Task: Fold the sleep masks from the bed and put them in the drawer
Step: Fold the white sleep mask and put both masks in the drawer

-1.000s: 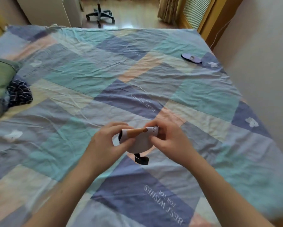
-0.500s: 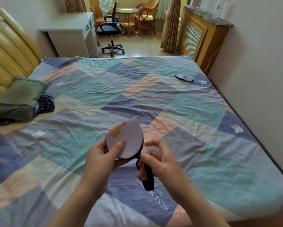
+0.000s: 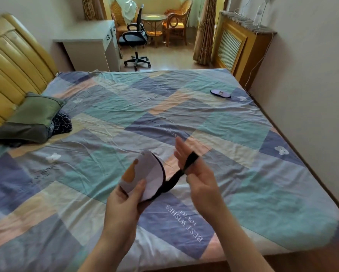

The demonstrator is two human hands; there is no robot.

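Observation:
My left hand [image 3: 125,201] pinches a folded lilac sleep mask [image 3: 147,174] with an orange patch, held above the near part of the bed [image 3: 243,146]. The mask's black strap [image 3: 176,177] runs right to my right hand [image 3: 196,173], which has the strap looped over its fingers and pulled taut. A second lilac sleep mask [image 3: 220,93] lies flat at the far right of the bed. No drawer front is plainly visible except small ones on the white desk [image 3: 90,42].
A green pillow [image 3: 31,116] and dark patterned cloth [image 3: 61,123] lie by the yellow headboard [image 3: 9,61] at left. A black office chair [image 3: 135,38] stands beyond the bed. A wall runs along the right, with a wooden radiator cover [image 3: 237,46].
The mask went from held flat in both hands to folded in my left hand. My right hand took the strap and drew it out to the right. My view lifted toward the room.

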